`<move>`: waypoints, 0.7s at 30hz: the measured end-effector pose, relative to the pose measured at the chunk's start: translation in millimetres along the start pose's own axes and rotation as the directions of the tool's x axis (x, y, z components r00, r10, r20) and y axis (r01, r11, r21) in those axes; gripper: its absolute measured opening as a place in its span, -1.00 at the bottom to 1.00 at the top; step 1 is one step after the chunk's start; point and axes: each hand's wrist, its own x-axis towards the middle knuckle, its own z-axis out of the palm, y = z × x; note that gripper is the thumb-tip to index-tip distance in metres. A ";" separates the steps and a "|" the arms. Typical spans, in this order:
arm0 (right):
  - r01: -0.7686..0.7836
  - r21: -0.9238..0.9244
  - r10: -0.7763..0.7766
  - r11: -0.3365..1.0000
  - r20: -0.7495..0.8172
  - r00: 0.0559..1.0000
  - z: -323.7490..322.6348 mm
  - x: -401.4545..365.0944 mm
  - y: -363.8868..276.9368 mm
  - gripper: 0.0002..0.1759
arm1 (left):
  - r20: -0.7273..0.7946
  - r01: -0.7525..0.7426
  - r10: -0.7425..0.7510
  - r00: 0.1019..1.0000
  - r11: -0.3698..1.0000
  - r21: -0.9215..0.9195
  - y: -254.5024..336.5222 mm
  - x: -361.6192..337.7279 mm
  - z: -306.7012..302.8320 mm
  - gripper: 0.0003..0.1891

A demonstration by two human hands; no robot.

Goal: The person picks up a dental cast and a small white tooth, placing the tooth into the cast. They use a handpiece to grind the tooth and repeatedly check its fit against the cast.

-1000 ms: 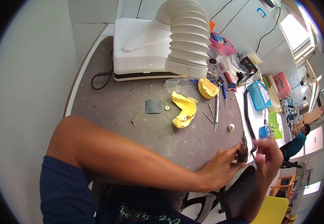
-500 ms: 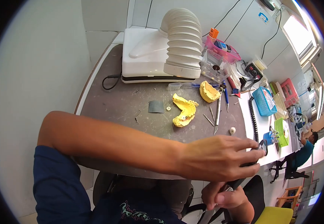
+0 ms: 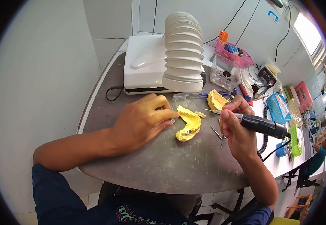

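My right hand grips a black rotary handpiece, its thin metal bur pointing left over the table. My left hand is low over the table with fingers bent, index finger and thumb apart. Close to its thumb tip lies a small white dental crown. Just right of those fingertips sits a yellow plaster dental model with a white tooth set in it. A second yellow plaster model stands behind the bur, partly covered by my right hand. The grey square sheet is mostly hidden under my left hand.
A white box-shaped unit with a ribbed hose stands at the back. A toothbrush lies before it. Metal hand tools lie near my right hand. Baskets and a coiled cord are at right; farther off, a person sits.
My left hand has drawn back from the right side to the small crown. My right hand has risen from below the table edge, bringing the handpiece over the table. The view has shifted slightly.
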 end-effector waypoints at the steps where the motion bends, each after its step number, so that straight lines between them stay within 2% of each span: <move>1: 0.021 -0.042 -0.021 0.999 -0.005 1.000 -0.2 2.4 3.9 -0.74 | 0.003 0.001 -0.001 1.000 1.000 0.006 -1.7 1.2 0.3 -0.78; 4: 0.044 -0.066 -0.045 0.997 -0.018 0.999 -1.6 -2.5 11.4 -0.72 | 0.085 0.036 -0.035 0.996 0.999 -0.017 -6.8 3.4 1.9 -0.79; 8: 0.078 -0.056 -0.082 0.995 -0.071 0.994 -3.4 -12.0 10.6 -0.70 | 0.075 0.019 -0.018 0.997 1.000 -0.009 -2.3 6.8 -2.1 -0.83; 9: 0.094 -0.043 -0.098 0.995 -0.088 0.991 -4.1 -13.5 9.7 -0.70 | 0.138 0.191 -0.163 0.977 0.956 -0.221 1.1 8.1 -6.3 -0.86; 10: 0.092 -0.028 -0.094 0.995 -0.080 0.992 -6.0 -14.8 9.5 -0.68 | 0.227 0.357 -0.285 0.931 0.841 -0.407 4.5 10.0 -9.4 -0.90; 11: 0.094 -0.023 -0.095 0.995 -0.084 0.992 -6.3 -15.9 9.7 -0.68 | 0.231 0.357 -0.284 0.931 0.843 -0.402 7.6 11.7 -10.4 -0.90; 13: 0.065 -0.053 -0.071 0.996 -0.107 0.992 -3.7 -17.5 10.6 -0.67 | 0.319 0.462 -0.333 0.887 0.626 -0.628 12.3 16.3 -11.4 -0.95; 14: 0.058 -0.038 -0.061 0.998 -0.102 0.993 -2.8 -17.6 11.1 -0.69 | 0.337 0.425 -0.263 0.904 0.638 -0.642 14.4 21.1 -13.0 -0.91; 15: 0.055 -0.040 -0.059 0.998 -0.108 0.992 -2.5 -17.8 11.0 -0.69 | 0.341 0.425 -0.259 0.904 0.635 -0.644 16.1 24.3 -9.8 -0.91; 17: -0.059 0.015 0.060 0.998 -0.084 0.995 -1.9 -16.9 9.0 -0.75 | 0.415 0.472 -0.225 0.882 0.444 -0.762 21.0 32.9 -1.7 -0.83; 18: -0.073 0.036 0.076 0.997 -0.070 0.995 -1.1 -14.7 7.7 -0.78 | 0.485 0.542 -0.243 0.840 0.357 -0.761 25.2 38.7 -1.1 -0.80; 19: -0.069 0.027 0.071 0.997 -0.078 0.994 0.8 -13.6 7.1 -0.78 | 0.483 0.535 -0.230 0.845 0.357 -0.766 26.3 41.4 2.1 -0.80; 21: -0.074 -0.009 0.073 0.997 -0.059 0.996 4.5 -11.3 6.6 -0.76 | 0.543 0.606 -0.291 0.788 0.208 -0.768 27.9 45.1 8.1 -0.81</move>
